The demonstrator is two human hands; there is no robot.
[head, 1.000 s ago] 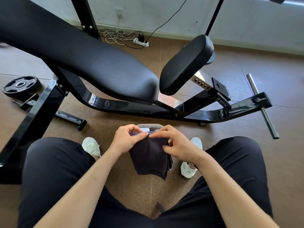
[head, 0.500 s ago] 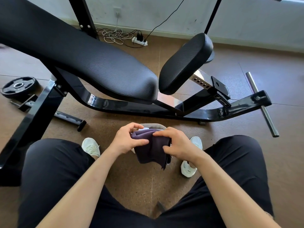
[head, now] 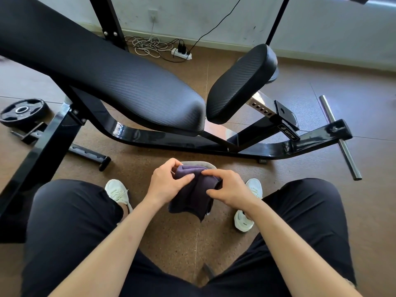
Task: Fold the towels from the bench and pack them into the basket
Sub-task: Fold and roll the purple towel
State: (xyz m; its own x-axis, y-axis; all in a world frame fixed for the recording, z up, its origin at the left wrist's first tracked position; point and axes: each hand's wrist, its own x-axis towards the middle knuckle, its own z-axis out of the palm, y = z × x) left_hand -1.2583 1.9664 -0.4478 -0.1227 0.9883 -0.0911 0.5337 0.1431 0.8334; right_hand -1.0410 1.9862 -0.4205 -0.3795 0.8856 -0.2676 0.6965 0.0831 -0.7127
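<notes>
1. The left hand (head: 169, 183) pinches the upper edge of the dark towel (head: 192, 200) between thumb and fingers. If this pinch slips, I think the fold will open and the cloth will drop to the floor.
2. The towel is held in the air between the knees, one corner pointing down. Its layers look uneven, so the fold may come out crooked.
3. The right hand (head: 229, 187) grips the towel's right side with curled fingers. Pulling against the left hand could twist the bundle.
4. The bench (head: 128, 86) is cut off at the left edge, so I cannot tell whether more towels lie there.
5. A pale grey rim (head: 199, 164) shows just behind the hands. It is probably the basket, but nearly all of it is hidden.
</notes>
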